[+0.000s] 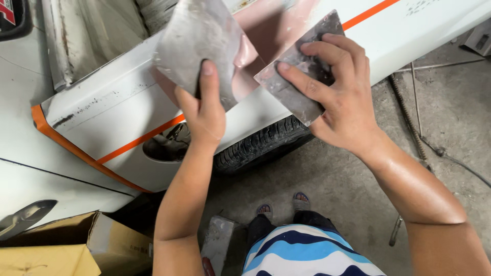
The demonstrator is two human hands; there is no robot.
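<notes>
1. Two bare hands are in view, both the person's own. Each holds one flat metal spreader blade, so there are two blades in all.
2. The left hand (204,110) has its grip clamped on the larger spreader blade (197,43). The thumb lies along the near face and the other fingers are hidden behind the blade.
3. A smear of pink body filler (245,51) sits on the right edge of that larger blade.
4. The right hand (340,97) has its grip clamped on the smaller spreader blade (291,87). Several fingers are spread flat over its top face.
5. The lower left corner of the smaller blade lies just beside the filler-laden edge of the larger one. Whether the two touch I cannot tell.
6. Both blades are held up in front of a white car body panel (107,102), above the wheel arch. A pink filled patch (276,20) shows on the panel behind them.
7. Orange masking tape (138,139) runs across the panel in one long diagonal line and borders its lower left edge.
8. One black tyre (261,143) shows under the arch.
9. Two sandalled feet (284,204) stand on the concrete floor (332,184).
10. One cardboard box (76,245) sits at lower left.
</notes>
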